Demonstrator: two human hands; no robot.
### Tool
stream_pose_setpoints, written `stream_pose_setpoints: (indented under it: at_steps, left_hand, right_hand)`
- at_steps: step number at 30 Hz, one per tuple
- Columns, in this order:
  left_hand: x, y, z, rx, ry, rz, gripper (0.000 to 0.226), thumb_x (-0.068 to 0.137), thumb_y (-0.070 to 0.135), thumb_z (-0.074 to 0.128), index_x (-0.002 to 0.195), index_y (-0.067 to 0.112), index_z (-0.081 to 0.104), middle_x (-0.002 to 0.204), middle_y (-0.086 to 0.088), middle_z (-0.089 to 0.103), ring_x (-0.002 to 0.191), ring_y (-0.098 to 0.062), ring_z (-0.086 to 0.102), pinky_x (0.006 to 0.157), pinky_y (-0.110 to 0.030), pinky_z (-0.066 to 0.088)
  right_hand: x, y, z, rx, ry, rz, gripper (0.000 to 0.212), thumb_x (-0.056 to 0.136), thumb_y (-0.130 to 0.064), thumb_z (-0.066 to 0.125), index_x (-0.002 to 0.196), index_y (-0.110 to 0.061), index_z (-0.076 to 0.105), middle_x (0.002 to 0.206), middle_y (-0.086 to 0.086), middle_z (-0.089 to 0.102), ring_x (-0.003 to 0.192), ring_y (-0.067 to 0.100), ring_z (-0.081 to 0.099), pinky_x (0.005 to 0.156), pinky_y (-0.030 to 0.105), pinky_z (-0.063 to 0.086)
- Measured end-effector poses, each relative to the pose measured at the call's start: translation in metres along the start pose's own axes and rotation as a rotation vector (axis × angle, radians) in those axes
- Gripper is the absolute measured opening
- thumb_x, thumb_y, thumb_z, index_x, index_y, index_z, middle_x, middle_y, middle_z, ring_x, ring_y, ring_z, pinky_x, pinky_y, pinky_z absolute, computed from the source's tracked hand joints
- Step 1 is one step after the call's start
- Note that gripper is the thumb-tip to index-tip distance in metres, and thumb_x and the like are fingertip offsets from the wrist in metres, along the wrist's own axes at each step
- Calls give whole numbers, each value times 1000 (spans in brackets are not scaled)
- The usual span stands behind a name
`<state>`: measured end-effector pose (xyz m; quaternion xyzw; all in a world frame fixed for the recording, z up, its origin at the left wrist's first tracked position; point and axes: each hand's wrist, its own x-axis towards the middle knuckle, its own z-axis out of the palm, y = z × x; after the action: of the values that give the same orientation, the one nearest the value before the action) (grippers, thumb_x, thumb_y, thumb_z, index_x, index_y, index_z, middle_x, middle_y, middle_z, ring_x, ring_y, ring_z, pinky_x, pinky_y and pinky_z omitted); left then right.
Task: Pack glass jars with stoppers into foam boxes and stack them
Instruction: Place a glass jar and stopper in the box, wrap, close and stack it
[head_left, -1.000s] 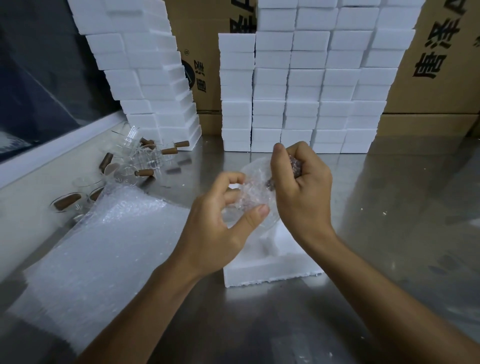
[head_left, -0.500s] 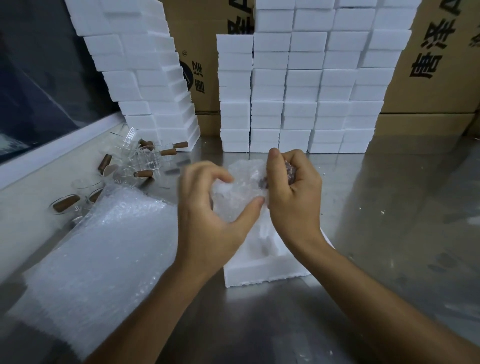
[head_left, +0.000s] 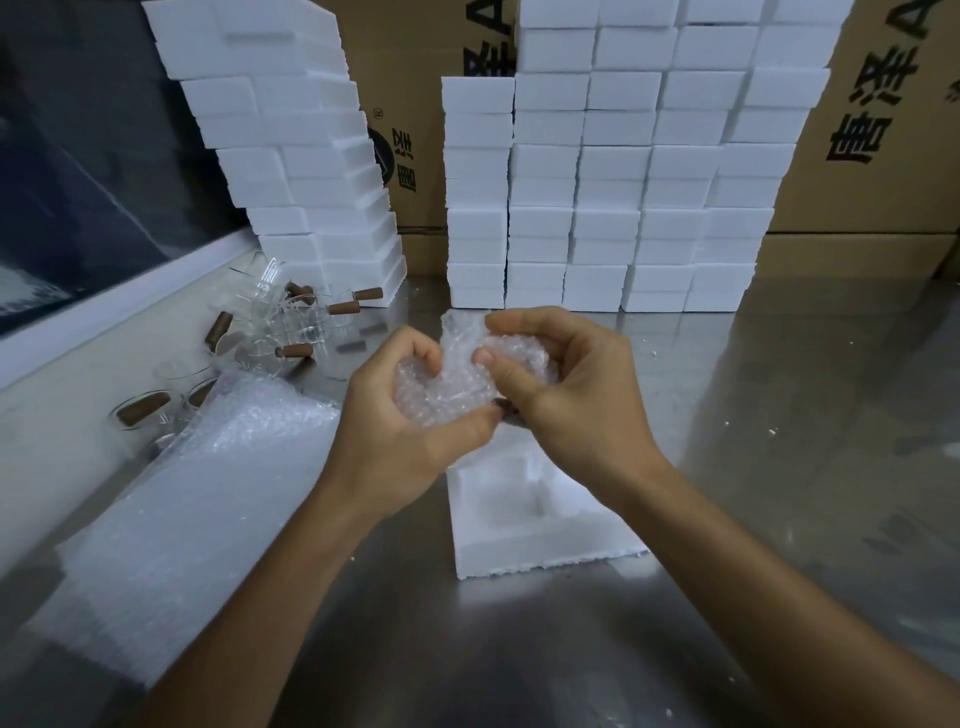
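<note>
Both hands hold a glass jar wrapped in bubble wrap (head_left: 452, 384) above the table. My left hand (head_left: 410, 421) cups the bundle from the left and below. My right hand (head_left: 566, 384) grips it from the right, thumb pressed on the wrap; the jar's dark stopper just shows at its lower right. Directly beneath lies an open white foam box (head_left: 524, 540) with a hollow cavity. Several glass jars with brown stoppers (head_left: 291, 332) lie in a heap at the left.
A pile of bubble wrap sheets (head_left: 197, 499) covers the table's left side. Stacked white foam boxes stand at the back centre (head_left: 613, 208) and lean at the back left (head_left: 291, 156). Cardboard cartons (head_left: 883, 130) stand behind them. The steel table (head_left: 805, 441) extends to the right.
Both hands have turned the bundle and folded the bubble wrap closer around the jar. My left hand moved from pinching the wrap's edge to cupping the bundle underneath.
</note>
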<state>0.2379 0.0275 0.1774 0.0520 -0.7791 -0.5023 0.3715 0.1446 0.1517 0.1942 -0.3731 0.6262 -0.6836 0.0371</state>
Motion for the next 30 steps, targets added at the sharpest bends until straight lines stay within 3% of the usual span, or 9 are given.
stream_pose_setpoints:
  at_steps: [4,7,9,13,16,23,25,27,30]
  left_hand:
    - [0,-2,-3,68,-72,-26,60,55,34,85,99,22,47,91,2,66,76,-22,71,58,-53,58]
    - [-4,-3,2,176,-124,45,65,51,39,81,101,34,40,86,8,63,66,-16,67,50,-38,56]
    - [-4,-4,4,194,-132,67,66,52,41,81,101,31,39,82,9,64,62,-13,65,48,-33,53]
    - [-1,-7,-1,276,-96,88,60,54,47,73,99,27,39,79,8,65,59,-11,60,49,-35,50]
    - [0,-6,-5,287,-125,105,52,60,44,71,98,33,38,76,7,63,59,-14,59,50,-41,50]
    - [2,-4,-9,264,-197,131,57,59,35,77,101,29,39,68,0,62,57,-22,60,46,-47,49]
    - [1,-4,-7,221,-211,95,58,58,37,77,100,24,39,66,-2,61,57,-25,58,48,-44,48]
    - [2,-4,-7,105,-184,-3,63,55,39,80,99,20,39,70,-6,63,60,-22,56,53,-38,47]
    - [4,-3,-7,-66,-82,-170,66,50,28,84,99,16,42,83,-12,61,66,-11,57,55,-26,49]
  right_hand:
    - [1,2,0,8,-134,11,17,80,-9,79,88,-24,75,94,1,74,85,17,72,60,34,61]
    - [0,3,0,-188,-262,-67,10,83,-14,77,87,-23,77,87,-5,75,81,9,71,68,26,59]
    - [-2,1,0,-257,-343,-110,9,91,-21,69,88,-25,76,83,-9,74,78,6,69,70,23,56]
    - [-13,0,12,-394,-442,-227,43,99,-36,42,60,-20,51,56,-1,48,55,13,46,57,32,39]
    - [-17,-1,19,-471,-455,-295,46,97,-41,45,56,-24,35,51,-6,32,50,15,37,54,31,31]
    - [-13,2,18,-502,-397,-376,43,95,-40,50,56,-35,33,46,-9,29,46,15,38,55,24,28]
    - [-15,6,15,-491,-395,-356,36,94,-37,54,60,-34,42,49,-12,37,50,11,44,55,20,29]
    - [-16,7,10,-408,-342,-384,9,90,-28,62,82,-25,61,71,-15,57,66,5,55,62,16,38]
    - [-11,9,2,-350,-193,-434,26,84,-21,69,106,-8,66,103,1,66,94,11,61,80,22,48]
